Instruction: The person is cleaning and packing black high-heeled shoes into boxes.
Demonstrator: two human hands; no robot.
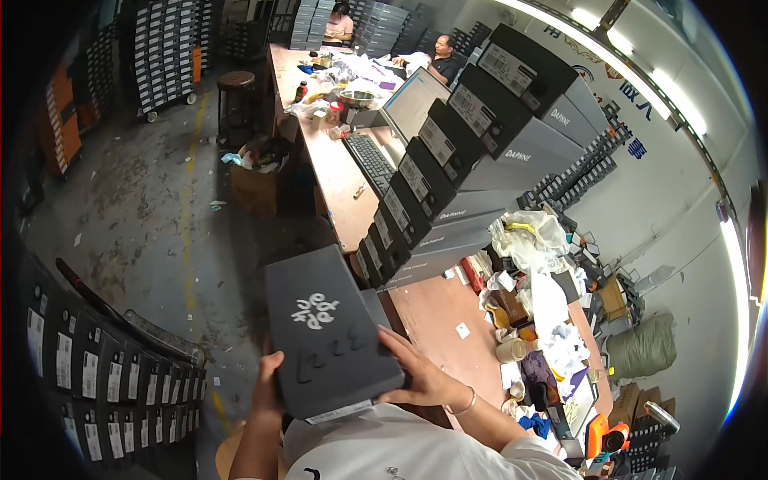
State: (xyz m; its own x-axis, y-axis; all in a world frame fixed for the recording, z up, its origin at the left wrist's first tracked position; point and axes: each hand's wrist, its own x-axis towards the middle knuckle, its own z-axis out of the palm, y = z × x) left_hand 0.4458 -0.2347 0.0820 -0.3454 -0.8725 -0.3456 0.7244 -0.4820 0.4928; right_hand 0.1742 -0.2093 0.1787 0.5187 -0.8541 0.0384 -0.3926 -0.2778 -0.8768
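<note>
Both my hands are closed on a dark grey shoe box, held in front of my body. My left hand grips its left side, thumb up along the edge. My right hand, with a bangle at the wrist, holds the right side near the close corner. White and dark handwriting marks the face toward me, and a pale label strip shows along the near edge. Just beyond it, a tall stack of similar shoe boxes with white end labels stands on the table.
Behind the stack are a keyboard and a monitor. Cluttered bags and papers line the table's right side, near an orange tape dispenser. Boxes are stacked lower left; a stool stands farther off. Two people sit at the far end.
</note>
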